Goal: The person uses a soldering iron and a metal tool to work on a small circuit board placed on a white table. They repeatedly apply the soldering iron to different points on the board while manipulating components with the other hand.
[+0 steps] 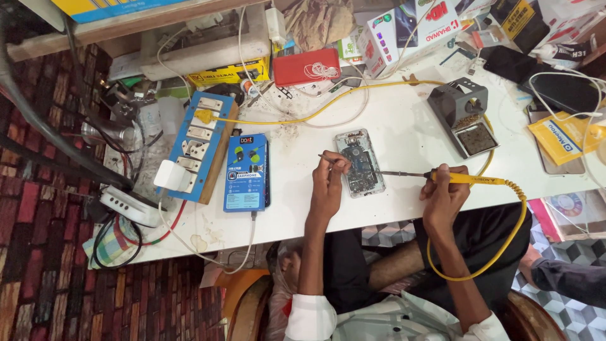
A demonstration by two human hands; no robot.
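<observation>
Two hands work the opened phone (360, 163): our right hand (444, 196) is clamped on the yellow soldering iron (467, 179), its tip reaching left onto the board, while our left hand (328, 183) pinches tweezers (327, 157), steadying a part just beside it

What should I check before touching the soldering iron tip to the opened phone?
1. Right hand grips the yellow soldering iron: ok.
2. Left hand holds a thin tool at the opened phone: ok.
3. Phone lies flat on the white table: ok.
4. Iron tip short of the phone's right edge: ok.
5. Iron hot: cannot tell.
6. Yellow cord loops free at the table edge: ok.
</observation>
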